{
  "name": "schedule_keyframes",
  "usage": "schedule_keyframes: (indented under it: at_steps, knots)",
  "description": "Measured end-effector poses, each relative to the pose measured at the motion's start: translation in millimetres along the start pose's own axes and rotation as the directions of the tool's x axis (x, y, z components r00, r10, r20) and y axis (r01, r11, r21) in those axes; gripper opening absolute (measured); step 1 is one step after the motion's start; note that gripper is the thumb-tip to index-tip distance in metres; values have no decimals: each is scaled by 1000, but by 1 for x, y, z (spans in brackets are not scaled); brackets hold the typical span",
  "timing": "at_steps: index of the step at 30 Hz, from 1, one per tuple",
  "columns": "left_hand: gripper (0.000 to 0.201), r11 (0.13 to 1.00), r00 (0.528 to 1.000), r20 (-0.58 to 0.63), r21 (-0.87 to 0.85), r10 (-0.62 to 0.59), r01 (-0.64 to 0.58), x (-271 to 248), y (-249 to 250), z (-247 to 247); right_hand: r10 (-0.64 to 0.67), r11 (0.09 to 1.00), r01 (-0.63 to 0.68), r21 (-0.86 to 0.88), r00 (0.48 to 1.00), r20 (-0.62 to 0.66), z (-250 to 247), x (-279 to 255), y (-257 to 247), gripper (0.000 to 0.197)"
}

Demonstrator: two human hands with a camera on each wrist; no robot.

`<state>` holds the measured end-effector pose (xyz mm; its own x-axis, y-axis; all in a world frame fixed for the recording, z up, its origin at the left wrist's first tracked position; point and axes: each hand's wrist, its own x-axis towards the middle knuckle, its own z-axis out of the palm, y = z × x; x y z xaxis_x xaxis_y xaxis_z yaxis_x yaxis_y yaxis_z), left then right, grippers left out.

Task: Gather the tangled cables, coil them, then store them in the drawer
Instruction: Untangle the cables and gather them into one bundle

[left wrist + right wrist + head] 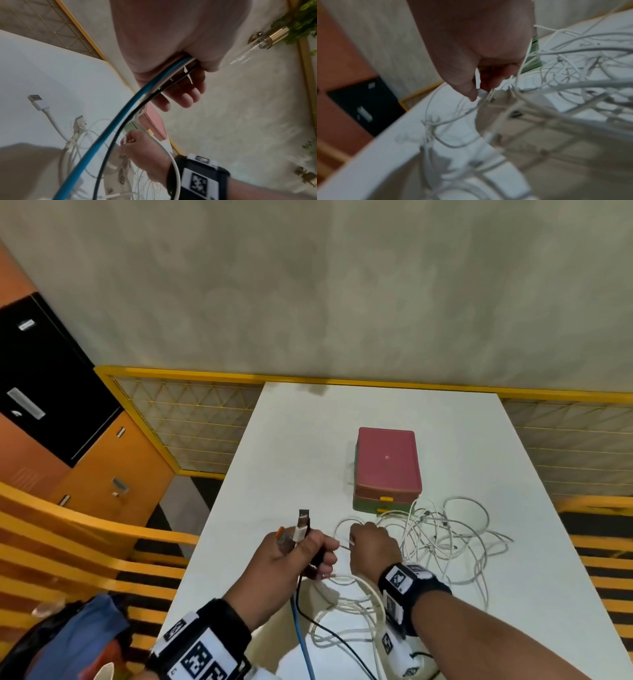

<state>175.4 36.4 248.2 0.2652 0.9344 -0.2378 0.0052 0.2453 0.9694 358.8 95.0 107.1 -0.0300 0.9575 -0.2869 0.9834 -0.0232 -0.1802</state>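
A tangle of white cables [442, 537] lies on the white table [534, 594] in front of a small pink-topped drawer box [387, 465]. My left hand [301, 556] is raised above the table and grips a bunch of cable ends: a blue cable [123, 109], a black cable [113, 143] and a white one, with USB plugs [302, 525] sticking up out of the fist. My right hand [371, 542] pinches a white cable plug [482, 93] at the tangle's left edge. More white loops [349, 611] lie under both wrists.
The drawer box stands shut at mid-table, its yellow handles [386, 498] facing me. A yellow-framed mesh railing [191, 419] runs behind the table. Orange slatted seating [68, 542] and orange-and-black cabinets [51, 392] are to the left. Blue cloth [75, 638] lies at lower left.
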Motion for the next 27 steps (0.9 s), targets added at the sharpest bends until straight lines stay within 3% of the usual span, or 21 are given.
schedule_keyframes:
  at_steps: [3, 6, 10, 13, 15, 18, 20, 22, 23, 25, 27]
  knots:
    - [31, 1000, 998, -55, 6, 21, -21, 11, 0, 1, 6, 948, 25, 318, 995, -95, -33, -8, 9, 12]
    - [26, 998, 992, -104, 13, 65, -64, 22, 5, 4, -69, 879, 140, 455, 983, -169, -84, -23, 21, 15]
    - [41, 989, 983, -116, 54, 143, -137, 33, 22, 15, -199, 871, 307, 384, 935, -294, -144, -47, 35, 22]
    - [31, 955, 958, -93, 148, 271, -256, 37, 35, 25, -283, 845, 409, 346, 889, -360, -173, -66, 40, 30]
    - [15, 902, 927, -64, 265, 369, -341, 38, 45, 34, -366, 864, 474, 171, 824, -433, -182, -76, 43, 33]
    - [16, 871, 910, -74, 330, 408, -364, 38, 61, 47, -472, 864, 484, -137, 686, -553, -184, -87, 47, 24]
    - [21, 905, 943, -47, 301, 328, -300, 40, 67, 53, -541, 816, 534, -221, 572, -617, -183, -95, 46, 23]
    - [28, 967, 989, 63, 209, 132, -143, 42, 67, 59, -581, 769, 593, -240, 493, -647, -180, -101, 42, 25]
    - [30, 992, 991, 134, 120, 14, -30, 41, 65, 64, -587, 748, 625, -224, 465, -662, -179, -103, 40, 26]
    - [34, 978, 947, 279, -92, -157, 189, 37, 61, 73, -554, 722, 678, -140, 446, -703, -176, -106, 36, 22]
    - [40, 921, 900, 373, -219, -225, 321, 34, 56, 78, -455, 731, 682, 12, 501, -736, -171, -111, 33, 19]
